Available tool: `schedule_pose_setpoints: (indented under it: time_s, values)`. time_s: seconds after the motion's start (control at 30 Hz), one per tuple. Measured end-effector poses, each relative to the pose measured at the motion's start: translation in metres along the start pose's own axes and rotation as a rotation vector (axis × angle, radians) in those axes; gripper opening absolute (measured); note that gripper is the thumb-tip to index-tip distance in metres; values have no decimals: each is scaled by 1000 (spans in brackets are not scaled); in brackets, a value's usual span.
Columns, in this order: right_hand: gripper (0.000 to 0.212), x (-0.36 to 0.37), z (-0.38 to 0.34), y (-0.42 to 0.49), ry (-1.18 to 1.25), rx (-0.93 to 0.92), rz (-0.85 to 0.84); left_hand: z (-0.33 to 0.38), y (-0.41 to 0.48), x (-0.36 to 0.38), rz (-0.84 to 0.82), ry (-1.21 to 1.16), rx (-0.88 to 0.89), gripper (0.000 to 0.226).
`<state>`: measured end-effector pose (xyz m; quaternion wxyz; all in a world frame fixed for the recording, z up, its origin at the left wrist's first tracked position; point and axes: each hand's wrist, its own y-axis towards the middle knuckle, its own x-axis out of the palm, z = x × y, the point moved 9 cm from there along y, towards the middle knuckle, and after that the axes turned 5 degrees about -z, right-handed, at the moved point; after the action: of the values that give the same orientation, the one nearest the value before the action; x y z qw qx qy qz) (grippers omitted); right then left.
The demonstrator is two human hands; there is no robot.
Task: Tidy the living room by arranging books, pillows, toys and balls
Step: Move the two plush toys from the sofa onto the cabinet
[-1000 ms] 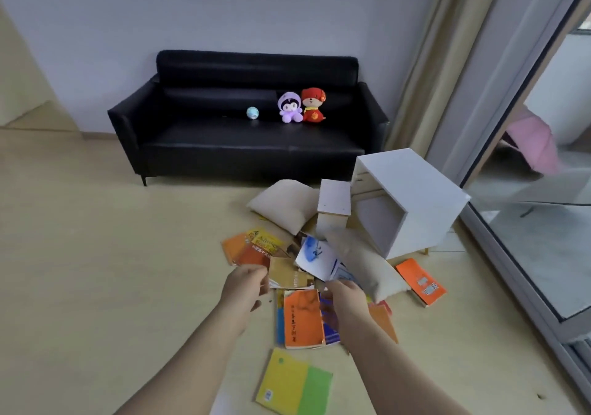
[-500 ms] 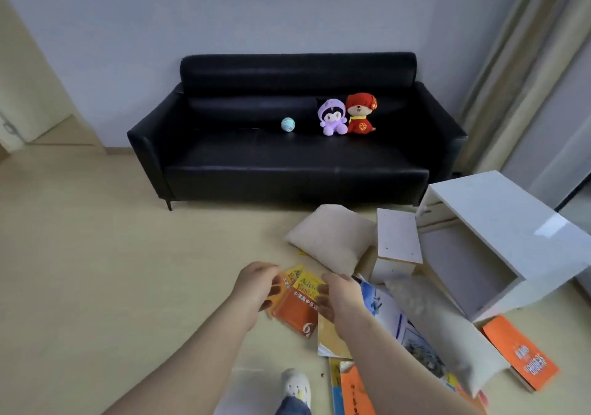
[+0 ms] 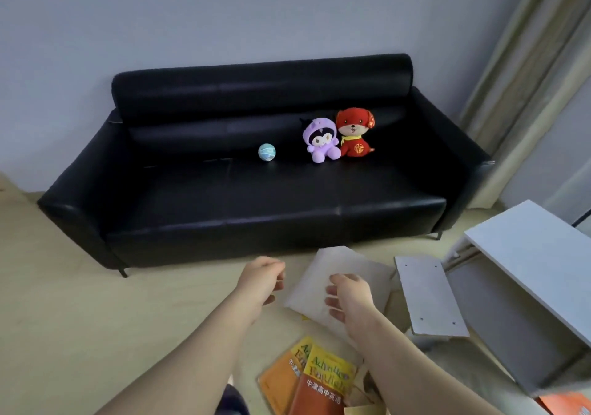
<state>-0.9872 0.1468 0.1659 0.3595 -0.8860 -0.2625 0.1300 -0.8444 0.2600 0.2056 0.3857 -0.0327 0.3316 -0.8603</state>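
The pillow step looks to be the one in hand. In front of the black sofa (image 3: 256,223), the left hand (image 3: 260,282) hangs over the floor, fingers loosely curled round nothing. The right hand (image 3: 348,296) is over the beige pillow (image 3: 339,261), which lies on the floor just before the sofa's front edge. Its fingers are half bent and apart, gripping nothing; whether they touch the cloth I cannot tell.

Next, I judge, both hands must take the pillow's edges and lift it to the sofa seat.

- **On the sofa seat:** one ball (image 3: 266,152), one purple plush toy (image 3: 320,141) and one red plush toy (image 3: 354,133).
- **Before the sofa:** one pillow.
- **Farther out from the sofa:** at least three books (image 3: 307,379).
- **Off the sofa's right end:** one tipped white cabinet (image 3: 527,254).
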Motion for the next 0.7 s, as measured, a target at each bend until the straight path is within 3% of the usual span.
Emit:
schedule_pose_setpoints:
  time_s: [0.33, 0.7]
  values:
    - [8, 173, -139, 159, 179, 63, 66, 141, 234, -118, -82, 57, 60, 8]
    - [11, 180, -281, 313, 285, 67, 157, 267, 417, -96, -161, 207, 82, 11]
